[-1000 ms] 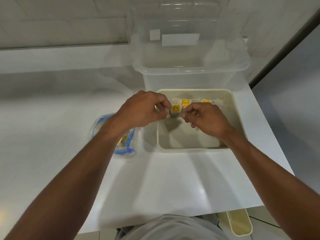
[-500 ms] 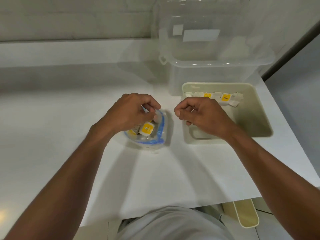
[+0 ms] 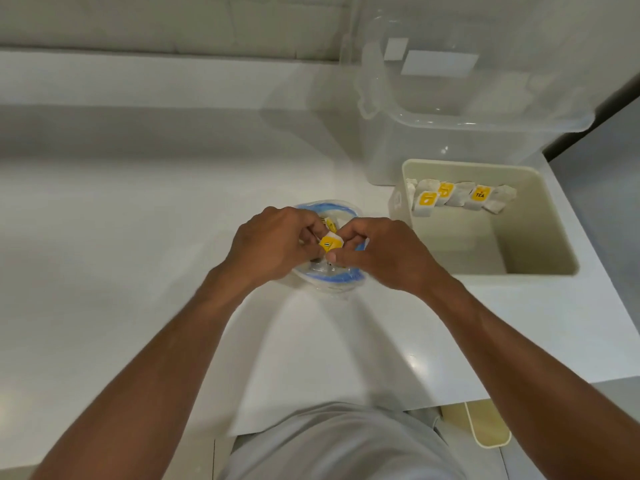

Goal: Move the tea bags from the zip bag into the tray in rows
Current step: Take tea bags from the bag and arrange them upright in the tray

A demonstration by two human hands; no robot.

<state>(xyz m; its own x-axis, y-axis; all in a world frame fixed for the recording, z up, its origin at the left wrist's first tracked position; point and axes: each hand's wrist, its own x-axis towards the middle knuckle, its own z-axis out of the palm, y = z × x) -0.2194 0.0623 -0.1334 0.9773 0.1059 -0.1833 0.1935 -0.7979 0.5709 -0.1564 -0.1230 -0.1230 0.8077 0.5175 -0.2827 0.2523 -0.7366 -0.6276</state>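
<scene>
A yellow-tagged tea bag (image 3: 330,243) is pinched between the curled fingers of the left hand (image 3: 277,244) and the right hand (image 3: 377,252), both closed on it from either side. It is held just above the open mouth of the blue-rimmed zip bag (image 3: 332,282), which is set on the white counter (image 3: 138,237). Another yellow tag is glimpsed inside the zip bag, largely hidden by the hands. The cream tray (image 3: 554,244) is placed near the zip bag, to its right. A row of tea bags (image 3: 460,197) is lined up along the tray's far wall, several of them tilted. A clear plastic container (image 3: 467,126) is seen directly behind the tray. Whether the two touch cannot be told.
</scene>
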